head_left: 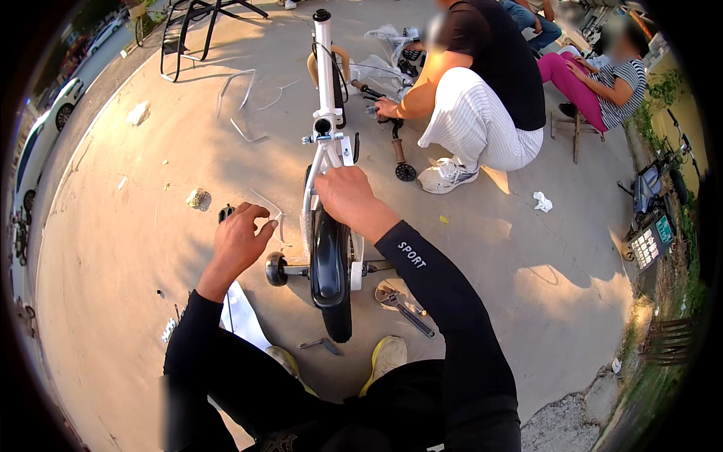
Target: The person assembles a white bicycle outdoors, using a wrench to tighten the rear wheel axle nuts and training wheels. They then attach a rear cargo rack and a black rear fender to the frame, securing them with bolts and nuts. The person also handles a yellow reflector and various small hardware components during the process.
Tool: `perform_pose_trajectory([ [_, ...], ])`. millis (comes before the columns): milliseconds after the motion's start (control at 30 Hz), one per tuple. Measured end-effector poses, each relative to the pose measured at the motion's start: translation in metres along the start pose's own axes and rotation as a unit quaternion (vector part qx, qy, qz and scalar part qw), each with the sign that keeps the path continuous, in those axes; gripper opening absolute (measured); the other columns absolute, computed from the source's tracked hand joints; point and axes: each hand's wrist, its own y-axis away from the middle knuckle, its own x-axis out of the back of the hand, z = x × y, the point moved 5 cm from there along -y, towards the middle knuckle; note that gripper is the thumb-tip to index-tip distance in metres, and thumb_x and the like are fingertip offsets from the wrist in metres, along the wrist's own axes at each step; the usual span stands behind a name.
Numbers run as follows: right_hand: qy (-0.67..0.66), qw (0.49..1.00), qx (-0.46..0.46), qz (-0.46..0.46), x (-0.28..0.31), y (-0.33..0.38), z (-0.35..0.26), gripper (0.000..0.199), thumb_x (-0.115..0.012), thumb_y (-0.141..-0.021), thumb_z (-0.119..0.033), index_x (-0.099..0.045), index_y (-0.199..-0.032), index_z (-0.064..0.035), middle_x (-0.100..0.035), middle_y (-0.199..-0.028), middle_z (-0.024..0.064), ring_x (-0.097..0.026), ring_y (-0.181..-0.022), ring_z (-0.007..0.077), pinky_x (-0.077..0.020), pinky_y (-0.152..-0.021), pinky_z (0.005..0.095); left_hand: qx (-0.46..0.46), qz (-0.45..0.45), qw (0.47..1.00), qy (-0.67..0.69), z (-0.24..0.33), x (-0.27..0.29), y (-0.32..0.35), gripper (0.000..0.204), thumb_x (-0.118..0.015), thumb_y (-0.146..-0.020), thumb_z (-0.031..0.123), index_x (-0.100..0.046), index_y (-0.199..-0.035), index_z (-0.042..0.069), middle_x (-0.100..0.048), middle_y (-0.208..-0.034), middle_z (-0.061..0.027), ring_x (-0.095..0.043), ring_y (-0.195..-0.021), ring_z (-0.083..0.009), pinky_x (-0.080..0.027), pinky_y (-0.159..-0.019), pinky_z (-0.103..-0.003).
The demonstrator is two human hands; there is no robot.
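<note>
A small white children's bicycle (324, 83) stands upright in front of me, its rear wheel under a glossy black fender (329, 256) nearest to me. A training wheel (276, 269) sticks out at its left side. My right hand (345, 197) is closed against the white frame tubes just above the fender, its fingertips hidden. To the left of the rear wheel, my left hand (239, 242) hovers with fingers bent and a gap at the thumb, holding nothing that I can see. Just past it shows a black pedal (226, 213).
An adjustable wrench (407, 310) lies right of the wheel; a small dark tool (322, 345) lies before my shoes. A crouching person (489, 90) handles black handlebars (397, 139) at the right. Another person (614, 87) sits behind. A black metal frame (197, 34) stands far left.
</note>
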Motion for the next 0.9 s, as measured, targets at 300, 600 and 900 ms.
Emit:
perform_pose_trajectory([
  [300,-0.013,0.999,-0.006,0.038,-0.002,-0.002,0.0,0.008,-0.067,-0.079,-0.008,-0.074,-0.079,-0.0043,-0.072,-0.079,0.0126,-0.073,-0.077,0.0288,-0.0573,-0.068,0.0392,-0.001,-0.008,1.0,-0.011,-0.006,-0.01,-0.003,0.029,-0.071,-0.088,0.026,-0.07,-0.104,0.001,-0.069,-0.101,-0.0135,-0.068,-0.08,-0.0262,-0.053,-0.074,-0.039],
  [600,-0.053,0.997,-0.047,-0.004,-0.008,0.01,0.016,0.009,-0.06,-0.091,-0.012,-0.062,-0.092,-0.0042,-0.067,-0.069,0.0192,-0.068,-0.068,0.0384,-0.053,-0.066,0.0499,-0.012,-0.069,0.992,0.109,0.012,-0.046,-0.009,0.039,-0.065,-0.094,0.028,-0.061,-0.12,-0.002,-0.069,-0.109,-0.0179,-0.07,-0.094,-0.0308,-0.054,-0.083,-0.041],
  [900,-0.049,0.995,-0.083,-0.029,-0.002,0.001,0.016,0.01,-0.062,-0.091,-0.017,-0.064,-0.097,-0.0082,-0.069,-0.076,0.017,-0.069,-0.074,0.0376,-0.0539,-0.068,0.0501,0.004,0.003,0.969,0.247,0.022,-0.069,-0.025,0.037,-0.063,-0.095,0.02,-0.057,-0.121,-0.005,-0.069,-0.101,-0.0193,-0.069,-0.089,-0.0315,-0.054,-0.082,-0.041],
])
